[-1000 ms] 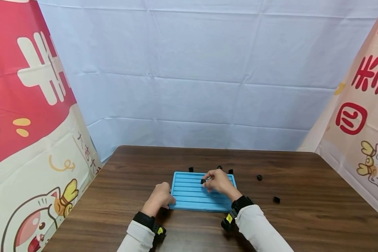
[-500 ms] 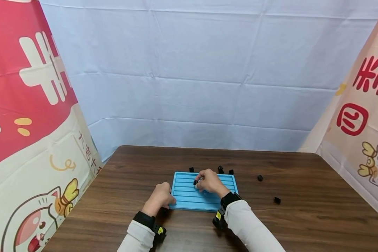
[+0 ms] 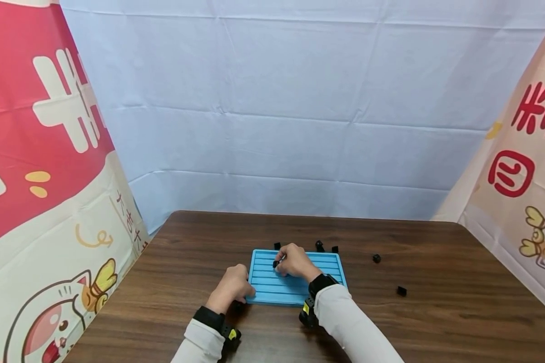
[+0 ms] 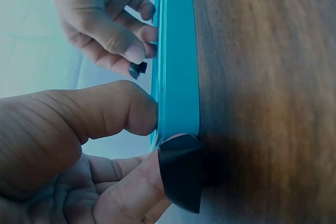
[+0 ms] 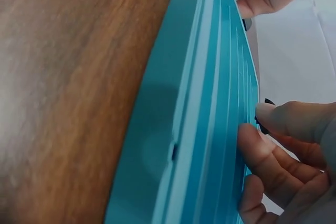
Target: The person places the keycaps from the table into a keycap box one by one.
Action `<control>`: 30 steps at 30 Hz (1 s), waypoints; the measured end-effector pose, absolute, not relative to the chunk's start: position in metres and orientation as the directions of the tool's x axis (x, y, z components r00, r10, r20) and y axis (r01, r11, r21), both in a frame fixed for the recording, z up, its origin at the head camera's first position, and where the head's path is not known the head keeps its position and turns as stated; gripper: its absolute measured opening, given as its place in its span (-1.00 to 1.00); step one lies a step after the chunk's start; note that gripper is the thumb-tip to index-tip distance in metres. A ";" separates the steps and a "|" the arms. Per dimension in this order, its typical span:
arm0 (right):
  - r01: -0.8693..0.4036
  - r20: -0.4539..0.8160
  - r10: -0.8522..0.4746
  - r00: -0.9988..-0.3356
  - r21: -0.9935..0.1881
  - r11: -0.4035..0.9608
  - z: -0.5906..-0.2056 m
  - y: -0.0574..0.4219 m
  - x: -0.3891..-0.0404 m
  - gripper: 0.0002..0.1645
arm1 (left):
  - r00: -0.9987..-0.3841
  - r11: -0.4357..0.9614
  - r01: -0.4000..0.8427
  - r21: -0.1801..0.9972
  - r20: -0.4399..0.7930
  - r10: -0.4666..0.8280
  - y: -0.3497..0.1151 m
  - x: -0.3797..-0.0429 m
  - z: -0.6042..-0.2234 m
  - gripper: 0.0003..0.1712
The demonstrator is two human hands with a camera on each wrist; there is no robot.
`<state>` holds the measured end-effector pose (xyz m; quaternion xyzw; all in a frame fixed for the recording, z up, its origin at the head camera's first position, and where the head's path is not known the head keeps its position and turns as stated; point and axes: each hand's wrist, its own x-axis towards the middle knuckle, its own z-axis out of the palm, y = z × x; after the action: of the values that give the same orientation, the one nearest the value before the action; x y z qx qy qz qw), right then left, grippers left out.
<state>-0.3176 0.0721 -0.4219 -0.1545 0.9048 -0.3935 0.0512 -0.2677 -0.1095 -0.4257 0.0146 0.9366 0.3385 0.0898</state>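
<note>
A blue tray (image 3: 272,291) with long parallel ridges lies on the wooden table. My left hand (image 3: 231,287) grips its near left corner, thumb on the rim. Against the left fingers, at that corner, is a black keycap-shaped piece (image 4: 181,171), large in the left wrist view. Over the left part of the ridges, my right hand (image 3: 296,262) pinches a small black keycap-shaped piece (image 3: 275,264) between thumb and finger. The left wrist view shows this pinched piece (image 4: 137,70) near the tray's side; the right thumb partly covers it in the right wrist view.
Behind the tray's far edge lie several small black pieces, one of them at the left (image 3: 277,246). To the right on the table (image 3: 436,262) are two more, a farther piece (image 3: 376,258) and a nearer piece (image 3: 401,291). A pale cloth (image 3: 290,126) hangs behind.
My right hand has moved left across the tray, carrying the small black piece toward the left end of the ridges. The left hand stays at the corner.
</note>
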 end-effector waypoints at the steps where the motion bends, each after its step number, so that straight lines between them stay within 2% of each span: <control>1: -0.249 0.031 -0.328 -0.944 -0.719 0.649 -0.423 0.071 -0.318 -0.85 | -0.983 0.770 -0.032 0.637 -0.159 0.090 -0.109 -0.268 -0.426 -0.76; 8: -0.308 0.046 -0.369 -0.928 -0.651 0.694 -0.424 0.061 -0.317 -0.86 | -0.983 0.763 -0.006 0.646 -0.142 0.113 -0.108 -0.267 -0.429 -0.75; 18: -0.311 0.055 -0.342 -0.938 -0.570 0.761 -0.428 0.043 -0.318 -0.88 | -0.982 0.764 0.000 0.646 -0.146 0.123 -0.106 -0.267 -0.428 -0.76; 30: -0.296 0.028 -0.351 -0.936 -0.602 0.742 -0.424 0.026 -0.320 -0.92 | -0.979 0.760 -0.031 0.649 -0.172 0.107 -0.109 -0.269 -0.427 -0.75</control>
<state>-0.3196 0.0257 -0.4243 -0.1736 0.9322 -0.3146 0.0434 -0.2688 -0.1088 -0.4268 0.0203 0.9329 0.3457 0.0994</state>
